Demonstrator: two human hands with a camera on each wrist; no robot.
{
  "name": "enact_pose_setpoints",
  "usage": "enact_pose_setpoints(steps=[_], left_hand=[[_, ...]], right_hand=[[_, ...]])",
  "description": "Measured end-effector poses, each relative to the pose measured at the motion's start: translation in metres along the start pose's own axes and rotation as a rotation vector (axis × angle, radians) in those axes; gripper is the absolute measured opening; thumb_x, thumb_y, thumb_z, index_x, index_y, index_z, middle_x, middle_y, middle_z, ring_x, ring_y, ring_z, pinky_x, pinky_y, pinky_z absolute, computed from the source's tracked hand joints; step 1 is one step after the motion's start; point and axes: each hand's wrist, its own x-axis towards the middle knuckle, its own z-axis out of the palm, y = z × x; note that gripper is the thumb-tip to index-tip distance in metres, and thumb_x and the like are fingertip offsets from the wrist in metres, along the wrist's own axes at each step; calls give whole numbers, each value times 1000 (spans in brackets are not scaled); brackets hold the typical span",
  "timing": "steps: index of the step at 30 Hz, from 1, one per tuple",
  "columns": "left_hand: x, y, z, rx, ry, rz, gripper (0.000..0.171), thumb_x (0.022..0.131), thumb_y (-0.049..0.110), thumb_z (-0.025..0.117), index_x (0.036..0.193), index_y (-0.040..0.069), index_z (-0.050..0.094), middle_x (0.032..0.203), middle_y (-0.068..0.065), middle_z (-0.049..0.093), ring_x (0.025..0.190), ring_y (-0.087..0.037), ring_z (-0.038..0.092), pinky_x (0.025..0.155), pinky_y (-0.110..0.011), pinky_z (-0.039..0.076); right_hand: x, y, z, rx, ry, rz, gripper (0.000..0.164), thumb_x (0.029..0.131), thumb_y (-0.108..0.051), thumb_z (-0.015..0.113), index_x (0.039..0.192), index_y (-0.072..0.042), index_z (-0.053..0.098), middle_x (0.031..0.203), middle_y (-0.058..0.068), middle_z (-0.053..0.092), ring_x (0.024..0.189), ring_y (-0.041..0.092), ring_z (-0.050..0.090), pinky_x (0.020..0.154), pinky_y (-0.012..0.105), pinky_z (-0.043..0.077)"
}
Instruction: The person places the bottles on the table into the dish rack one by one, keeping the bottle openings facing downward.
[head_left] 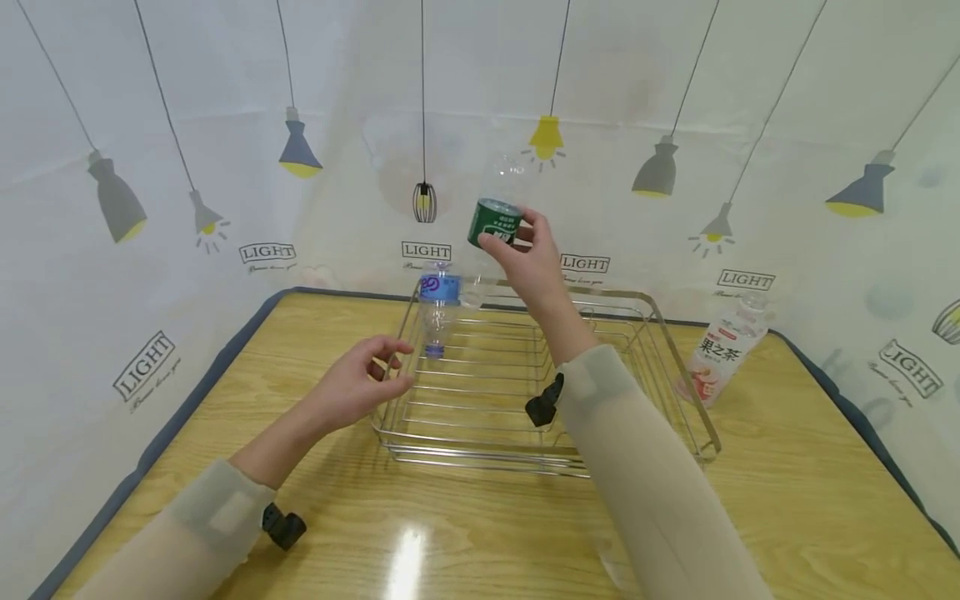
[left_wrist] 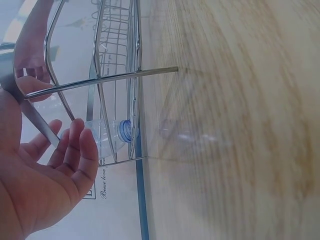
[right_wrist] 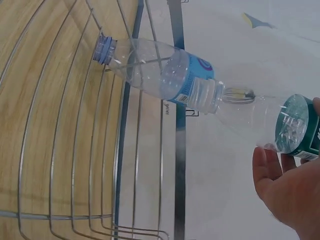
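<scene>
My right hand (head_left: 528,254) holds a clear plastic bottle (right_wrist: 250,112) round its green label (head_left: 495,223). The bottle is tilted neck-down above the back of a wire rack (head_left: 480,451), its uncapped mouth overlapping another bottle in the right wrist view. That other one, a clear bottle (head_left: 439,317) with a blue label, stands upside down in the rack's back left corner, blue cap (right_wrist: 104,50) lowest. At the rack's left rim is my left hand (head_left: 356,379), fingers loosely bent and thumb apart from them. In the left wrist view its fingertips (left_wrist: 87,145) are right by the metal rim.
To the right of the rack stands a bottle with a white and pink label (head_left: 723,350). The rack sits on a wood-grain table (head_left: 330,517) with a dark blue edge. Behind hangs a pale cloth (head_left: 480,75) printed with lamps.
</scene>
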Motion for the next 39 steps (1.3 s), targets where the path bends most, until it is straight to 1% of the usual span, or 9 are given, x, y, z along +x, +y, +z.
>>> enact_pose_setpoints(steps=[3,9,13,20,24,30,33,39], left_hand=[[1,0,1,0,3,-2,52,102,25,77,147,7,61,127,-21,61,96,-25,56,70,-31,52],[1,-1,2,-7,8,-6,52,101,24,77,147,6,60,128,-23,61,96,-25,56,71,-32,52],[1,0,2,-18,2,-9,54,101,24,78,148,5,59,128,-22,60,96,-25,55,72,-31,52],[1,-2,3,-58,-1,-5,54,101,24,78,148,6,59,128,-23,58,95,-25,54,72,-30,49],[0,-2,4,-71,1,-6,52,101,23,78,148,7,59,127,-24,58,93,-24,53,71,-29,48],[-1,-3,4,-70,7,-9,51,102,24,78,147,8,60,128,-25,58,93,-24,54,71,-29,49],[-1,-3,4,-70,7,-9,51,102,24,78,147,8,60,128,-25,58,94,-24,54,72,-29,49],[0,-2,4,-66,7,-5,54,102,23,78,148,4,58,127,-24,58,93,-24,54,71,-29,49]], right_hand=[[2,8,-2,9,16,12,76,100,-37,80,164,-26,41,150,9,51,127,22,57,100,39,57],[4,23,-7,-19,19,38,76,100,-39,80,165,-25,42,149,10,51,128,25,57,108,50,56],[4,32,-10,-37,1,61,79,100,-41,80,167,-25,40,151,12,51,131,27,56,111,49,55],[5,45,-12,-94,-35,71,82,100,-46,80,167,-23,39,152,13,53,132,30,58,115,55,54],[6,51,-13,-133,-43,77,81,100,-45,79,167,-22,39,152,13,53,132,31,58,113,54,55],[4,55,-11,-173,-89,102,84,102,-43,78,169,-18,34,155,17,53,134,33,59,112,55,56],[3,55,-9,-196,-101,115,84,102,-43,78,169,-18,35,153,17,55,133,33,60,110,53,58],[3,57,-8,-211,-115,135,84,102,-44,78,169,-18,35,148,15,58,129,32,62,107,50,59]])
